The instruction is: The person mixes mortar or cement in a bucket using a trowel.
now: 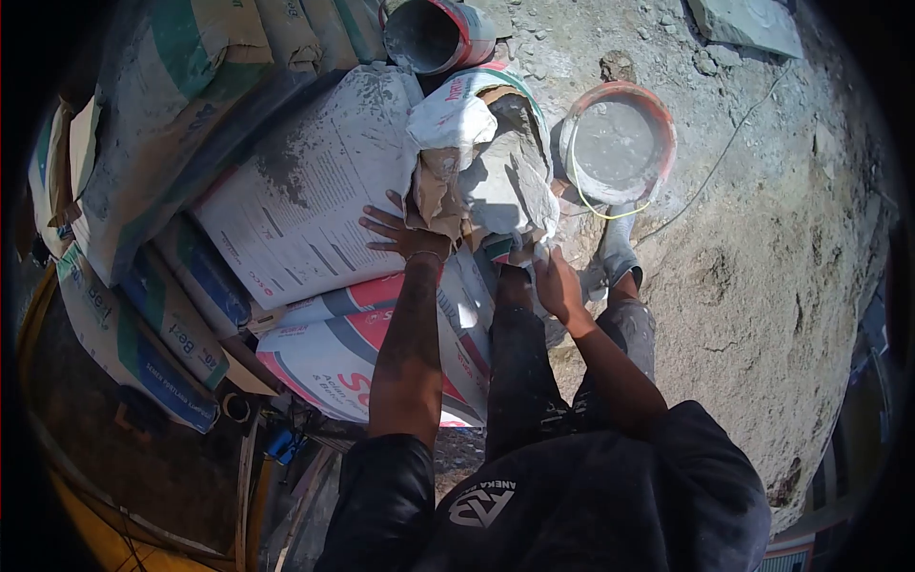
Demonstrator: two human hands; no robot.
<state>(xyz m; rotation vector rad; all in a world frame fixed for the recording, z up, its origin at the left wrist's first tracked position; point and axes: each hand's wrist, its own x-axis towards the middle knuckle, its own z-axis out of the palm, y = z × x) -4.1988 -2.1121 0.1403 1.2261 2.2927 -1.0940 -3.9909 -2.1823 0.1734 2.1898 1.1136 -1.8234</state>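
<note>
A: Left hand [400, 234]?
B: Flat on the opened cement sack [486, 162], fingers spread against the torn paper flap at its lower left edge, not closed round anything.
A: Right hand [558, 284]?
B: At the sack's bottom right corner, fingers curled on the paper edge there, gripping it (fingertips partly hidden, grip looks closed).
A: Where's the sack?
B: On top of the stack of cement bags [286, 210], mouth torn open, grey powder showing inside, tilted toward the red bucket [620, 143].
A: Bucket state?
B: Stands on the dirt ground [762, 286] just right of the sack, grey contents inside, yellow cord on its rim. Second bucket [434, 33] lies on its side above the sack.
A: Feet?
B: One shoe [618, 253] below the red bucket.
</note>
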